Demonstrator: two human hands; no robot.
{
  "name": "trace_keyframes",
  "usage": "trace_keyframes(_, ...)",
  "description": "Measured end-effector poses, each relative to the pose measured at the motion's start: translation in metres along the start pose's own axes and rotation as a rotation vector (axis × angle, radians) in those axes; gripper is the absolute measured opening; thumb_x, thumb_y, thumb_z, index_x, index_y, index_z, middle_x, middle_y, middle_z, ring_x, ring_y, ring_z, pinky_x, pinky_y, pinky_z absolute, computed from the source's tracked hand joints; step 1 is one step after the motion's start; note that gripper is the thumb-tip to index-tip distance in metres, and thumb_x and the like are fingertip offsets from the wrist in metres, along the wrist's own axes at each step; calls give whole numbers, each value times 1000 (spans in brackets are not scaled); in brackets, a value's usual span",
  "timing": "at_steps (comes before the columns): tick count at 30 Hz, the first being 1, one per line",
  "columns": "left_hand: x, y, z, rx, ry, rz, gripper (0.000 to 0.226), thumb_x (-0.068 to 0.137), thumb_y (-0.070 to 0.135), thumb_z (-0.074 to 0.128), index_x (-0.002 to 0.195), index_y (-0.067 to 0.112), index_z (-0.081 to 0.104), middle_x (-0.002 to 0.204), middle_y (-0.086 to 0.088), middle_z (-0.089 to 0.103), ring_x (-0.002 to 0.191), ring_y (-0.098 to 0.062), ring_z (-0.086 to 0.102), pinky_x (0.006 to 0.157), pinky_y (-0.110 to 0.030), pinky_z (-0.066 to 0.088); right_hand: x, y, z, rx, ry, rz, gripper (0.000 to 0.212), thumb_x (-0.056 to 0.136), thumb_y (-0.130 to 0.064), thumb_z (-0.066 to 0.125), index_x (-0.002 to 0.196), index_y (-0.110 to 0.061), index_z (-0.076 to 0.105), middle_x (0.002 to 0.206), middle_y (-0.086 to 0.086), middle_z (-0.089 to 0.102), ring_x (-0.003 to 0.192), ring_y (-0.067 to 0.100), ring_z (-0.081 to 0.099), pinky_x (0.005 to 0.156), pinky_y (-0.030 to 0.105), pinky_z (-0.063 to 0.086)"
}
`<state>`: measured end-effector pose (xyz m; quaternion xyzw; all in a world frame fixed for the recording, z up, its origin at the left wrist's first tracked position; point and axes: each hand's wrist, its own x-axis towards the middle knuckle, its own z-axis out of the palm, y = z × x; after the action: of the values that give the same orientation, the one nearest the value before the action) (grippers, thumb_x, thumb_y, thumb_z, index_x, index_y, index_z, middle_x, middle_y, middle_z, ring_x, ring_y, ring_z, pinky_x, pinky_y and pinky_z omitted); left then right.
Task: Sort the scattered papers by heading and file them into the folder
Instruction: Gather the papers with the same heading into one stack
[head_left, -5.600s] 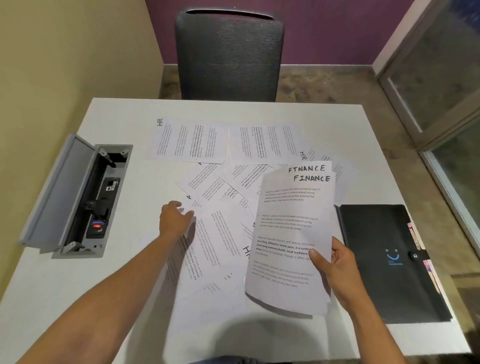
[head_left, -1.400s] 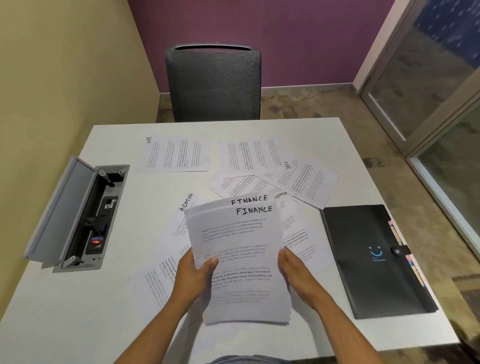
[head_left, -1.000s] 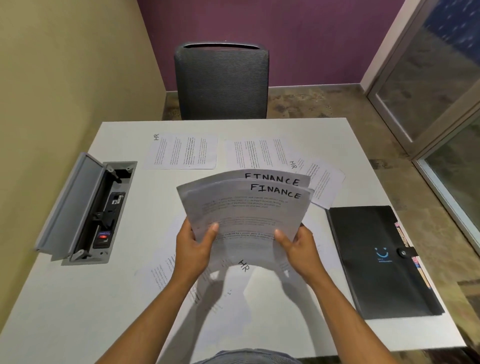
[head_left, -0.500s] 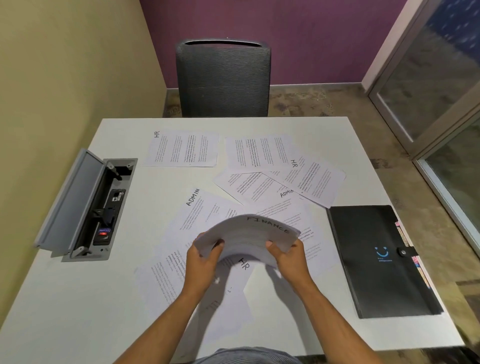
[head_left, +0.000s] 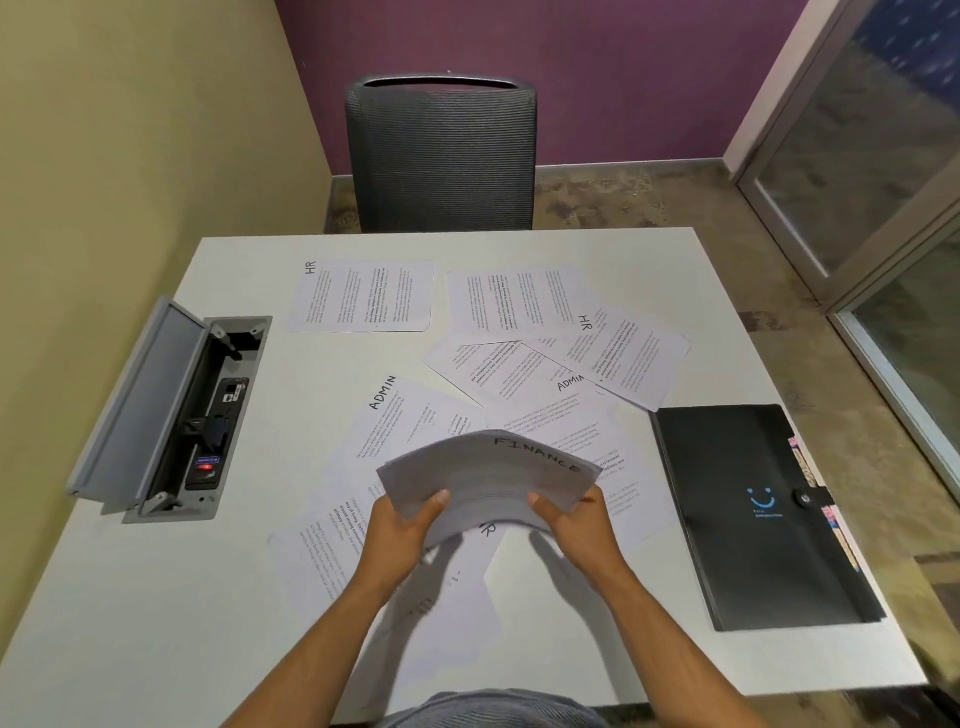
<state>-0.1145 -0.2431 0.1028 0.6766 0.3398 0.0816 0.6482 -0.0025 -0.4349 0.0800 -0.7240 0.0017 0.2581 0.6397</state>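
Note:
A small stack of FINANCE papers (head_left: 488, 473) bows above the table, tipped away from me so I see it nearly edge-on. My left hand (head_left: 402, 525) grips its near left edge and my right hand (head_left: 574, 525) grips its near right edge. Loose sheets lie scattered underneath and beyond: an ADMIN sheet (head_left: 410, 421), a second ADMIN sheet (head_left: 535, 379), an HR sheet (head_left: 363, 296) at the far left, another HR sheet (head_left: 623, 353) at the right. The shut black folder (head_left: 753, 514) lies on the right of the white table (head_left: 130, 597).
An open grey cable box (head_left: 171, 410) is sunk into the table's left side, its lid standing up. A dark mesh chair (head_left: 441, 156) stands at the far edge. A yellow wall runs along the left and a glass partition along the right.
Both hands took hold of the FINANCE stack, which faced me upright, then tilted it forward and down until it lies almost flat above the table.

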Motion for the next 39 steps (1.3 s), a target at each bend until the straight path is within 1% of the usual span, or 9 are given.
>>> trace_keyframes(3, 5, 9, -1, -1, 20, 10, 12, 88, 29, 69, 97, 35, 64, 95, 7, 72, 90, -9, 68, 77, -31, 55, 2, -3, -5, -13, -24, -11, 31, 86, -5, 73, 108, -24, 65, 106, -5, 72, 98, 7, 69, 78, 19, 55)
trace_keyframes(7, 9, 24, -3, -88, 39, 36, 13, 89, 27, 67, 101, 30, 66, 94, 10, 74, 87, -2, 69, 75, -27, 55, 1, 6, -18, -51, -28, 22, 54, 83, -6, 76, 126, -25, 51, 122, -6, 62, 111, 8, 59, 77, 16, 54)
trace_keyframes(12, 10, 31, 1, -344, 96, 25, 30, 86, 27, 66, 116, 25, 63, 106, 9, 74, 97, -10, 70, 78, -30, 58, -11, 23, -30, 345, -75, 210, 97, 62, -38, 91, 142, -32, 38, 134, 2, 59, 120, 22, 59, 86, 29, 57)
trace_keyframes(16, 10, 24, 9, -484, 49, -34, 43, 86, 26, 67, 128, 21, 57, 121, -1, 69, 111, -21, 66, 91, -43, 52, -21, 28, -21, 622, -264, 236, 88, 66, -22, 90, 142, -18, 46, 138, 14, 59, 127, 31, 56, 106, 48, 46)
trace_keyframes(22, 10, 6, 4, -515, 13, -150, 47, 84, 22, 71, 129, 19, 59, 122, -1, 69, 114, -21, 65, 101, -45, 48, -10, 15, -15, 362, 60, 136, 30, 89, 5, 62, 114, -13, 61, 109, 10, 73, 107, 30, 67, 78, 28, 59)
trace_keyframes(26, 18, -4, -26, -504, 93, -205, 42, 80, 20, 75, 119, 12, 66, 114, -10, 72, 106, -28, 68, 93, -47, 53, -8, 8, -28, 208, 97, 101, 29, 94, 3, 57, 118, -13, 62, 112, 11, 72, 104, 27, 69, 81, 35, 60)
trace_keyframes(31, 25, -7, -61, -150, 41, -83, 25, 85, 9, 72, 108, 18, 68, 105, -4, 74, 97, -24, 70, 74, -30, 57, -8, -12, -32, 125, 122, 4, 23, 95, -2, 58, 115, -12, 63, 103, 7, 72, 84, 11, 72, 60, 21, 56)
trace_keyframes(36, 21, -3, -63, 30, 37, -4, 31, 86, 3, 70, 99, 31, 67, 94, 15, 74, 91, -8, 69, 77, -28, 55, -2, -25, -30, 8, 175, -147, 32, 91, 1, 63, 101, -29, 66, 100, -6, 72, 93, 6, 69, 75, 19, 57)
trace_keyframes(39, 17, -1, -59, 8, 84, 36, 26, 88, 5, 68, 101, 27, 63, 97, 10, 71, 88, -4, 67, 75, -24, 53, 0, -26, -28, 34, 164, -171, 34, 88, 3, 66, 100, -29, 66, 98, -12, 73, 90, 1, 70, 78, 15, 55)
